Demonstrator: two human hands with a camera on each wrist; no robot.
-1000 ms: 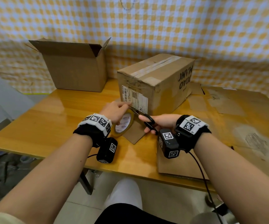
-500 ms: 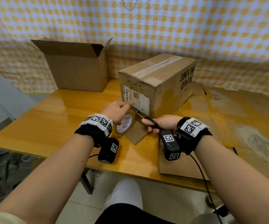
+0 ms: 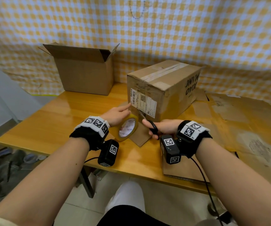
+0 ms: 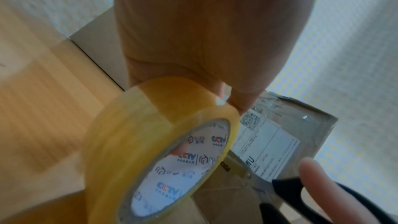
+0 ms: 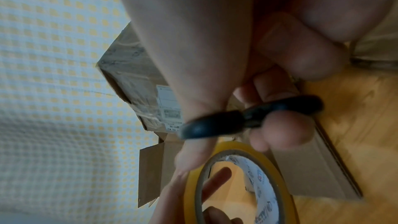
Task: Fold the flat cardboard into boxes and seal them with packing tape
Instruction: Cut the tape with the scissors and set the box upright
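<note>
A closed cardboard box (image 3: 164,82) with tape along its top seam and a white shipping label (image 3: 143,102) stands mid-table. My left hand (image 3: 117,115) holds a yellowish roll of packing tape (image 3: 128,128) (image 4: 150,151) upright at the box's near face, its forefinger stretched to the label's corner. My right hand (image 3: 162,128) grips black-handled scissors (image 3: 151,126) (image 5: 247,117), blades pointing at the box face just right of the roll. In the right wrist view, fingers of the left hand show through the roll's core (image 5: 237,185).
An open-topped cardboard box (image 3: 86,70) stands at the back left of the wooden table (image 3: 50,121). Flattened cardboard sheets (image 3: 245,128) cover the table's right side, one piece reaching under the closed box. A checked cloth (image 3: 164,30) hangs behind.
The left forefinger has straightened up toward the label's corner. The right hand with the scissors has moved slightly up and closer to the box face. The roll stays by the box.
</note>
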